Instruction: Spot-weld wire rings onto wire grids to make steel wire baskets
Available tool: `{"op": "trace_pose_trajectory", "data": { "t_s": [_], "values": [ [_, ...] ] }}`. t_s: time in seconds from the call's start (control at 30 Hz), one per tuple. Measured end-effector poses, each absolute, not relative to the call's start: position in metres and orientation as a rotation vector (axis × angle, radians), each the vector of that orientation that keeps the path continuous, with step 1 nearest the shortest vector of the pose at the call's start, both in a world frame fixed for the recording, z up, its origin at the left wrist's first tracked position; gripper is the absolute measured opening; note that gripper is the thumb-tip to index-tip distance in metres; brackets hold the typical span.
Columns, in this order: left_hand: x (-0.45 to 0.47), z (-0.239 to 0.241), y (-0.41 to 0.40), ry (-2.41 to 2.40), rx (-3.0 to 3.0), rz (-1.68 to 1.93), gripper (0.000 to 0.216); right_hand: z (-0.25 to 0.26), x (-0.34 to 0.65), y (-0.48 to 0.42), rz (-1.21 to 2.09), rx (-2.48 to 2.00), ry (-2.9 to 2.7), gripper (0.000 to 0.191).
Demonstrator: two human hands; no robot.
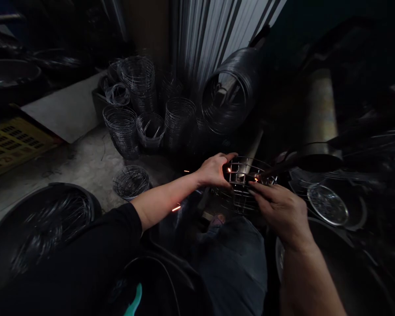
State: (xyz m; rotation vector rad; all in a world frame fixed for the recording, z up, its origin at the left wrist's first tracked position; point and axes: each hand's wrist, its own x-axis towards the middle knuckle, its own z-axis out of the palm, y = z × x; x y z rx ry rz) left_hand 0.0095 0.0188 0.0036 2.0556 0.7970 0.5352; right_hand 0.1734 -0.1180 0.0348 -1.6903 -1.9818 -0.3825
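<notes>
A round wire basket [242,195], built of metal rings and upright wires, is between my two hands above my knees. My left hand [214,170] grips its left side, thumb along the upper rim and fingers around the wires. My right hand [281,206] is closed at the basket's right side, fingertips pressed to the wires; whether they also pinch a loose piece of wire is hidden. Close to those fingertips, a dark metal arm [279,166] meets the basket at a glowing orange spot. Sparks fly near both hands and past my left forearm.
Stacked wire baskets [134,83] and a wire coil [232,90] stand ahead. One basket [131,182] sits on the floor. A tub [94,204] holding wires is at left, near a yellow crate [13,142]. At right are a thick metal cylinder [321,105] and a wire-filled bowl [327,204].
</notes>
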Motion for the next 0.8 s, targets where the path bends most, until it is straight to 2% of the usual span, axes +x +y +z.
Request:
{"op": "trace_pose_trajectory", "data": {
  "t_s": [0.1, 0.2, 0.37, 0.47, 0.53, 0.6, 0.7, 0.8],
  "values": [
    [0.010, 0.004, 0.020, 0.800, 2.013, 0.533, 0.113, 0.045, 0.168, -0.139, -0.282, -1.728, -1.880, 0.033],
    [0.014, 0.005, 0.024, 0.833, 1.982, 0.539, 0.115, 0.054, 0.161, -0.169, 0.044, -1.725, -1.741, 0.039],
    [0.023, 0.006, 0.037, 0.856, 1.973, 0.538, 0.115, 0.039, 0.150, -0.212, 1.019, -1.743, -1.513, 0.024],
    [0.019, -0.003, 0.040, 0.801, 1.967, 0.576, 0.126, 0.008, 0.147, -0.236, 1.519, -1.735, -1.254, 0.027],
    [0.014, -0.019, 0.037, 0.776, 1.906, 0.641, 0.141, -0.011, 0.148, -0.250, 1.544, -1.722, -1.091, 0.026],
    [0.009, -0.041, 0.031, 0.783, 1.752, 0.678, 0.150, -0.020, 0.151, -0.259, 1.419, -1.746, -1.098, 0.019],
    [0.005, -0.071, 0.020, 0.727, 1.416, 0.675, 0.131, -0.006, 0.153, -0.257, 1.238, -1.815, -1.296, 0.011],
    [-0.003, -0.076, 0.012, 0.680, 1.280, 0.738, 0.111, 0.034, 0.143, -0.239, 1.142, -1.806, -1.438, 0.009]
  ]
}}
